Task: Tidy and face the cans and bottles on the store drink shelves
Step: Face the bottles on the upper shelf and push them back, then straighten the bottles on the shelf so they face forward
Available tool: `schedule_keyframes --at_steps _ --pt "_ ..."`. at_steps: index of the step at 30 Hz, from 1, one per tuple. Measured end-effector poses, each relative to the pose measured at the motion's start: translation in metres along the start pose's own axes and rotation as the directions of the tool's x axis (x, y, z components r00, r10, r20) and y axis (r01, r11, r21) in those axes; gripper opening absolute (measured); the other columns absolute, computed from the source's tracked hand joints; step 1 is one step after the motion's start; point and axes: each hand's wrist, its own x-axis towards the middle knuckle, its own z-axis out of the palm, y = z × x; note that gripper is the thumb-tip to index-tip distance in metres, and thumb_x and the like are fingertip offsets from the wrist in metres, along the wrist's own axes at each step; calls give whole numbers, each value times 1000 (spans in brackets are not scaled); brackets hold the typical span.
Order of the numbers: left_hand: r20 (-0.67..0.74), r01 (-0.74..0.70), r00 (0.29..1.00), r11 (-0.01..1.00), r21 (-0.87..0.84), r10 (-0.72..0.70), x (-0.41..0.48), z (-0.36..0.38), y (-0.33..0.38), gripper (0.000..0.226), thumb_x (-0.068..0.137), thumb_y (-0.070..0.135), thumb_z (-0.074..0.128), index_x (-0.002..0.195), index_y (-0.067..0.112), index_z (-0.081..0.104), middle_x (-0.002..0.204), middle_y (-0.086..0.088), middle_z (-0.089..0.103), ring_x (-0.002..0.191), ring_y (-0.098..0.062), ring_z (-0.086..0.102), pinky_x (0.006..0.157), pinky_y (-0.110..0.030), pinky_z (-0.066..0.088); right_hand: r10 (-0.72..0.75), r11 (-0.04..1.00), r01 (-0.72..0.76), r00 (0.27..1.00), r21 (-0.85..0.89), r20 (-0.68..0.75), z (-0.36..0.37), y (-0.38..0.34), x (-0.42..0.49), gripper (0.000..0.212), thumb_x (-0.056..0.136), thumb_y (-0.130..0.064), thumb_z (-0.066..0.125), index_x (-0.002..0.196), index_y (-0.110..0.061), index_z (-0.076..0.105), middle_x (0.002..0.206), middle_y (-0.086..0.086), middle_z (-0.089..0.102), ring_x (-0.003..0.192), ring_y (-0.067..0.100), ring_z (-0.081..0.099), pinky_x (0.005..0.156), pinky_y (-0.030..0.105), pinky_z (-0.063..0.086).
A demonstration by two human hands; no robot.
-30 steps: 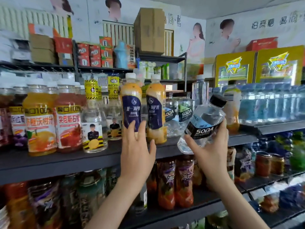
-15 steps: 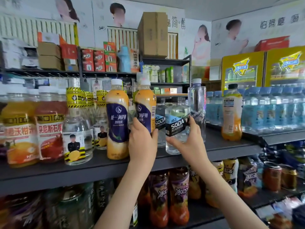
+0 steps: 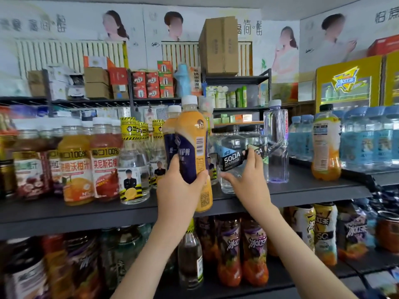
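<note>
1. Between the left hand's curled fingers sat an orange tea bottle, lifted off the shelf and tilted, its barcode side turned outward, likely so the front label could be brought round.
2. Just right of those fingers, the right hand gripped a clear soda bottle standing on the shelf, thumb low on its body and fingertips pressed on the label's right edge, seemingly to square the label forward.
3. Behind the left fingers stood a second tea bottle; left of them, yellow-capped bottles and juice bottles.
4. Beyond the right fingertips stood a tall clear bottle; well apart, a lone orange bottle stood near the blue water bottles, perhaps misplaced.
</note>
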Motion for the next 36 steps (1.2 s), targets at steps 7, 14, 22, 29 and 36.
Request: schedule_keyframes --at_steps 7,14,22,29,36 --pt "107 -255 962 967 16 252 -25 -7 11 66 82 27 70 141 19 41 119 1 62 110 -19 56 88 -20 40 -60 825 -73 975 561 215 -29 -52 -32 46 75 -33 78 112 -30 51 100 -16 67 93 -4 62 88 31 53" --pt "173 -222 958 973 -58 229 18 -23 -22 67 84 45 64 140 23 37 135 10 40 126 -9 36 104 -25 27 127 785 -168 986 597 110 -49 -44 -53 46 64 -35 77 104 -22 59 95 -11 72 89 6 68 84 37 55" --pt "138 128 981 991 50 -134 57 11 -34 69 85 34 67 136 3 32 126 -16 53 109 -31 54 77 -34 44 147 865 -160 987 475 64 -62 -52 -89 37 75 -16 78 106 -25 59 92 -19 71 85 -1 66 69 14 51" --pt "48 54 998 978 -200 -45 6 -41 -28 56 81 37 71 125 11 47 113 -3 62 97 -20 60 77 -31 51 168 886 -183 983 426 72 -67 -63 -124 38 72 -23 79 104 -25 59 92 -14 71 87 2 67 74 22 54" --pt "138 200 977 929 -311 -164 -91 -140 -47 53 72 31 78 117 31 50 106 20 63 98 1 61 84 -21 49 57 865 -176 965 470 256 -42 -99 -161 39 71 -20 80 101 -28 57 88 -21 70 86 -3 65 74 16 51"
